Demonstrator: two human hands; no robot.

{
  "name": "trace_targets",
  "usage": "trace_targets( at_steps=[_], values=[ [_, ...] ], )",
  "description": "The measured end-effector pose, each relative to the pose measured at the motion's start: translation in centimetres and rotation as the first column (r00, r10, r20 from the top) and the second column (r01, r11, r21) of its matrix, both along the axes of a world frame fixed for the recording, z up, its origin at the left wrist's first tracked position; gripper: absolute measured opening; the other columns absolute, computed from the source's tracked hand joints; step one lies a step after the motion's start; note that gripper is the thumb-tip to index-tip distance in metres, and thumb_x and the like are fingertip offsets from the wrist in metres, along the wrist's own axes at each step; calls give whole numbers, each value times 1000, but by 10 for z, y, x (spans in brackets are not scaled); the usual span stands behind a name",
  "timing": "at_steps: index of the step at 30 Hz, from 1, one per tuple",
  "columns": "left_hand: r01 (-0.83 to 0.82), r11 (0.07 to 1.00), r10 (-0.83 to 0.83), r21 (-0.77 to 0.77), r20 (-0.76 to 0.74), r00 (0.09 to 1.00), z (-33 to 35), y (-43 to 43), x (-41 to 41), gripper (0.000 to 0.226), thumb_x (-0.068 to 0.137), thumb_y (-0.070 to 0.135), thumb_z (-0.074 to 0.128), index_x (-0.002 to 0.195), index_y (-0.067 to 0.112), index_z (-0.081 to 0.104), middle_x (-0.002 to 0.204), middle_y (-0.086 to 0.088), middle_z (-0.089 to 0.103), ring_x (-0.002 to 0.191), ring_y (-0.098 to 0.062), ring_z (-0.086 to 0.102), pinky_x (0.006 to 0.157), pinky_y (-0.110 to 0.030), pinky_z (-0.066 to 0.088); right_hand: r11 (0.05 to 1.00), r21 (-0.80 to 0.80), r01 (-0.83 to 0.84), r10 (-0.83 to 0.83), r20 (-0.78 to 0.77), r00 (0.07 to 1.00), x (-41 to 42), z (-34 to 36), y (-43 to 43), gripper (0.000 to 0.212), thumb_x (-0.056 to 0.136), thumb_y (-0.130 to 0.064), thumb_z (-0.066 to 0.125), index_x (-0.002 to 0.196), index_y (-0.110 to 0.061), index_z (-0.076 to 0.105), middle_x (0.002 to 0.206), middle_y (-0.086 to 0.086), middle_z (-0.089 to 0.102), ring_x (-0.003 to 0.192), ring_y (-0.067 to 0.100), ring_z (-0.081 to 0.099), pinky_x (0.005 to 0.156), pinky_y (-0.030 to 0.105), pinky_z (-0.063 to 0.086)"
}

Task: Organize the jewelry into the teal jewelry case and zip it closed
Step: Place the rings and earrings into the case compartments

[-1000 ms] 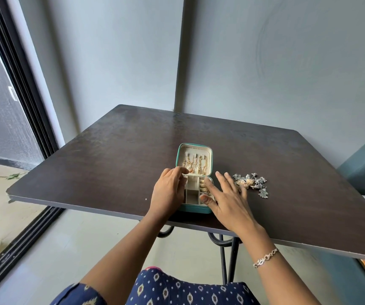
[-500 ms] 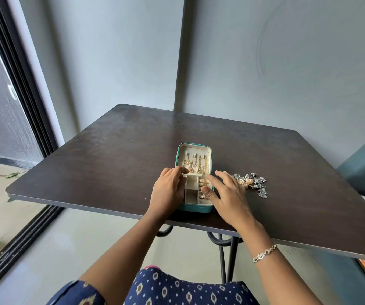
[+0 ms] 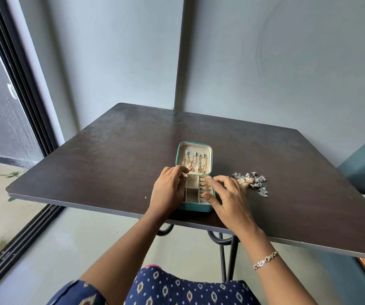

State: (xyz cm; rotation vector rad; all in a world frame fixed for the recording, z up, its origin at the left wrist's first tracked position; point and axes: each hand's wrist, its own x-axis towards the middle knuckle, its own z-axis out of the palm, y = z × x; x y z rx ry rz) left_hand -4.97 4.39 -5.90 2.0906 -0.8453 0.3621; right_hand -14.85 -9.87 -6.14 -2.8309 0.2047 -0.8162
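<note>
left hand (image 3: 168, 190) grips teal jewelry case (image 3: 195, 208) at the surface (image 3: 111, 161) edge; right hand (image 3: 232, 201) fingers splayed, silver jewelry (image 3: 252, 182) just beyond.

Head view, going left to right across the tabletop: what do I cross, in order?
left hand → case → right hand → loose jewelry

grey walls (image 3: 265, 62), dark table (image 3: 111, 161), pale floor (image 3: 89, 238)
</note>
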Motion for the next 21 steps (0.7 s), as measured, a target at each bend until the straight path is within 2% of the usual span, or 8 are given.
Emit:
trace_targets(
  at_steps=[5, 9, 12, 17, 21],
  values=[
    [-4, 1000, 4, -1, 7, 1000, -2, 0, 1, 21, 91, 14, 52, 109, 9, 59, 112, -6, 63, 106, -19, 54, 80, -26, 43, 1000, 4, -7, 7, 68, 998, -5, -5, 1, 70, 90, -65, 17, 116, -17, 62, 102, 3, 60, 95, 21, 57, 86, 38, 44],
    [-1, 1000, 1, -4, 20, 1000, -2, 0, 1, 20, 91, 13, 52, 109, 9, 60, 111, -7, 64, 106, -20, 54, 80, -27, 43, 1000, -30, 9, -5, 135, 991, -8, -7, 4, 66, 91, -62, 21, 103, -18, 67, 98, 3, 61, 91, 19, 56, 82, 35, 44],
    [-2, 1000, 2, -7, 21, 1000, -2, 1, 0, 19, 91, 12, 52, 108, 9, 60, 110, -7, 64, 105, -20, 54, 79, -26, 42, 999, -36, -3, 8, 139, 990, -9, -8, 4, 64, 91, -62, 23, 101, -19, 69, 97, 3, 62, 89, 21, 57, 80, 36, 45],
    [0, 1000, 0, -9, 27, 1000, -1, 1, 0, 19, 90, 12, 52, 108, 8, 60, 111, -7, 64, 105, -20, 54, 78, -23, 40, 997, -66, -37, 49, 197, 979, -12, -10, 4, 56, 92, -58, 28, 99, -20, 69, 95, 2, 61, 90, 17, 54, 82, 30, 36],
    [-3, 1000, 3, -7, 29, 1000, -1, 1, 0, 19, 90, 12, 53, 107, 8, 60, 110, -7, 64, 104, -20, 54, 78, -23, 39, 996, -76, -44, 60, 218, 974, -13, -9, 4, 54, 92, -57, 31, 98, -20, 69, 93, 1, 61, 88, 16, 54, 82, 29, 35]
  ],
)
